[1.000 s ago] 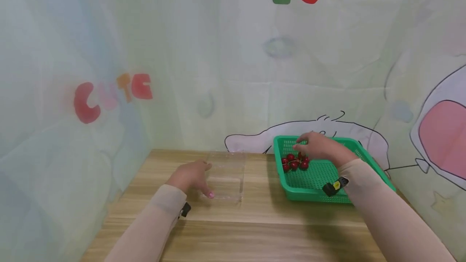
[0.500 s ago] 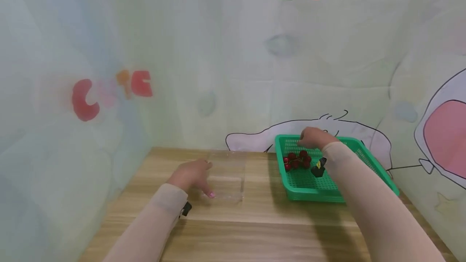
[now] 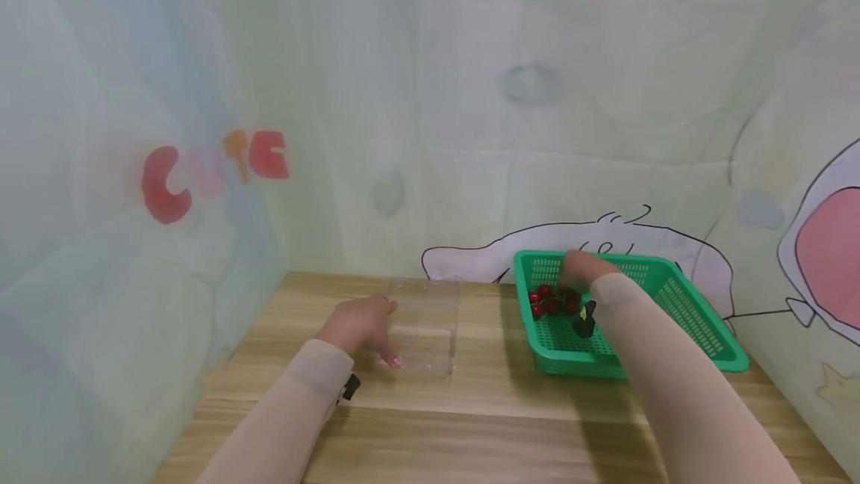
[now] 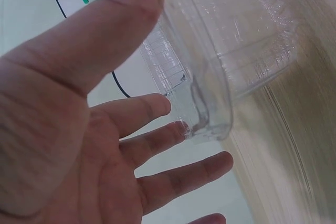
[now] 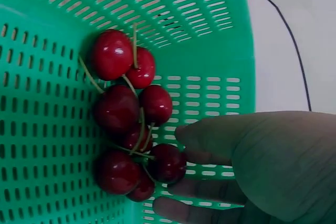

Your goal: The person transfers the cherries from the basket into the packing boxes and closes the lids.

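Note:
In the head view, my left hand (image 3: 359, 327) rests at the left side of a clear plastic box (image 3: 430, 353). Its thumb (image 4: 113, 24) touches the box wall in the left wrist view, while the other fingers spread out straight, two tips right at the box's edge. My right hand (image 3: 581, 269) reaches down into a green basket (image 3: 584, 363). Several dark red cherries (image 5: 116, 109) with stems lie clustered there. In the right wrist view, thumb and fingertips of that hand are right at the lower right cherry (image 5: 167, 163), fingers loosely extended.
The wooden table (image 3: 463, 439) carries both containers, with the basket to the right of the box. Behind stands a printed cloth backdrop (image 3: 376, 118) with cartoon figures, close to the basket's back rim. Another cloth panel borders the table's left side.
My right hand has first swung over the basket's back part, then sunk lower beside the cherries. The left hand keeps its place at the clear box. The head view has shifted slightly.

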A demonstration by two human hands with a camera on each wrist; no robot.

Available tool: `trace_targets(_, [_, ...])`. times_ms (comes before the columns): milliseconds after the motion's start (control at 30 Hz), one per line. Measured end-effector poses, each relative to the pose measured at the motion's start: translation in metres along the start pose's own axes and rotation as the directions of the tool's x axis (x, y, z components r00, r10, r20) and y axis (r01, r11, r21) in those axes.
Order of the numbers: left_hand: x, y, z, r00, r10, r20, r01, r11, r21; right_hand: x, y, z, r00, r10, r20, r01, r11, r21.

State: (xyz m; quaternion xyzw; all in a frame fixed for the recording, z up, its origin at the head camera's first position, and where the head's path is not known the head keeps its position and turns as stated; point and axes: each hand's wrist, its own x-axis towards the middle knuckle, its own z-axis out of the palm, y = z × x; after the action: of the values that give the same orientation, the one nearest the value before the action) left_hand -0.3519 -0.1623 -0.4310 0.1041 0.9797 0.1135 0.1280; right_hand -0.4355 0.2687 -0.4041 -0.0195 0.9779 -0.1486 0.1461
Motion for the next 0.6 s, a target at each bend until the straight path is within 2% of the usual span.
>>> trace_targets(200, [-0.002, 0.003, -0.001, 1.0, -0.019, 0.001, 0.019, 1.0, -0.015, -0.024, -0.008, -0.002, 1.0, -0.011, 0.01, 0.011, 1.0, 0.025])
trace_targets(267, [-0.002, 0.003, -0.001, 1.0, -0.022, -0.001, 0.022, 1.0, -0.014, -0.022, -0.006, 0.0, 1.0, -0.018, 0.017, 0.018, 1.0, 0.016])
trace_targets(500, [-0.002, 0.003, 0.0, 1.0, -0.023, -0.009, 0.023, 1.0, -0.021, 0.006, 0.017, 0.007, 0.999, -0.043, 0.023, 0.043, 0.999, 0.003])
trace_targets(600, [-0.002, 0.003, 0.0, 1.0, -0.03, -0.008, 0.029, 0.999, -0.028, 0.006, 0.019, 0.007, 0.999, -0.03, 0.014, 0.03, 1.0, -0.007])
